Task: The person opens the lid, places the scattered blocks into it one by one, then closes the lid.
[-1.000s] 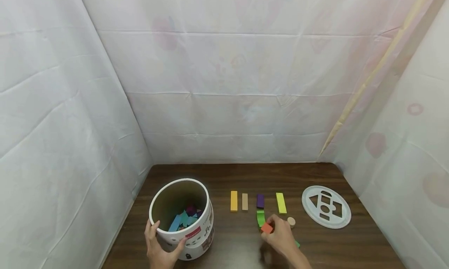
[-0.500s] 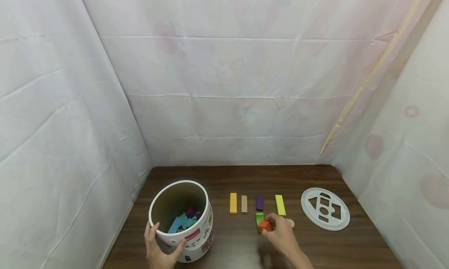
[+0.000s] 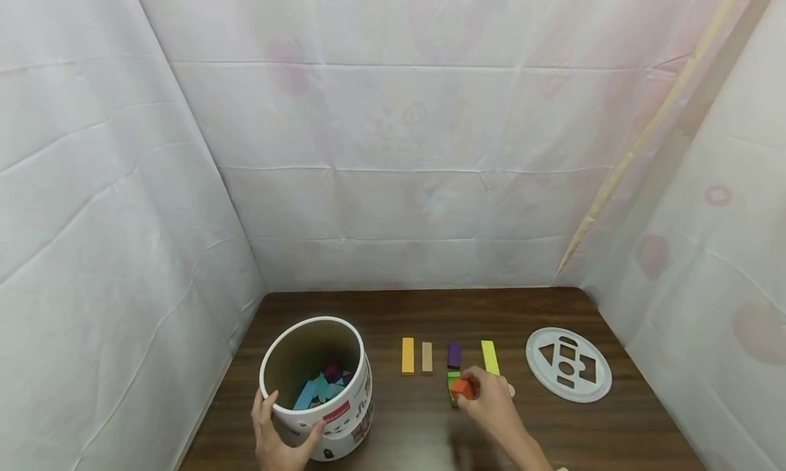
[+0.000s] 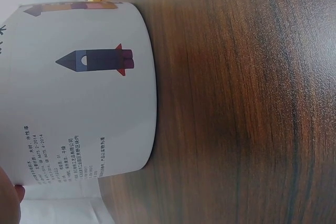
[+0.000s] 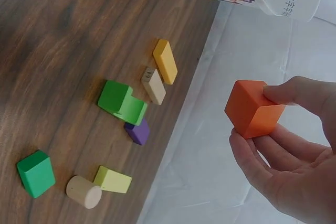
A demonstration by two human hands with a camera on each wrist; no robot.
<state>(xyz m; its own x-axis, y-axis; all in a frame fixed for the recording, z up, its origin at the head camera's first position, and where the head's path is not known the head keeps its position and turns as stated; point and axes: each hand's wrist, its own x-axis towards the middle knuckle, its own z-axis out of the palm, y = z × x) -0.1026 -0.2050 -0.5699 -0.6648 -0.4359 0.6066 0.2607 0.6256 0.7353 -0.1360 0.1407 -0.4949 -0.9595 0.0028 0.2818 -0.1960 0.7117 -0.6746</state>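
Observation:
My right hand point(image 3: 491, 399) pinches an orange block point(image 5: 254, 108) between thumb and fingertips, raised above the table in the right wrist view. In the head view the block overlaps a light-green block with a curved cut-out point(image 5: 123, 100). Behind that one lies a purple block point(image 3: 454, 355). A round wooden cylinder point(image 5: 84, 191) and a yellow-green block point(image 3: 490, 357) are close by the right hand. My left hand point(image 3: 279, 437) grips the white bucket point(image 3: 344, 437) at its front left, fingers at the rim and thumb on the wall. Blue, teal and purple blocks point(image 3: 321, 388) lie inside.
An orange-yellow block point(image 3: 408, 355) and a plain wooden block point(image 3: 426, 357) stand in a row right of the bucket. The white lid with shaped holes point(image 3: 568, 365) lies at the right. A dark-green block point(image 5: 37, 174) shows in the right wrist view. White cloth point(image 3: 381, 205) surrounds the table.
My right hand has shifted slightly left with the orange block, which has turned in its fingers. The left hand keeps its grip on the bucket.

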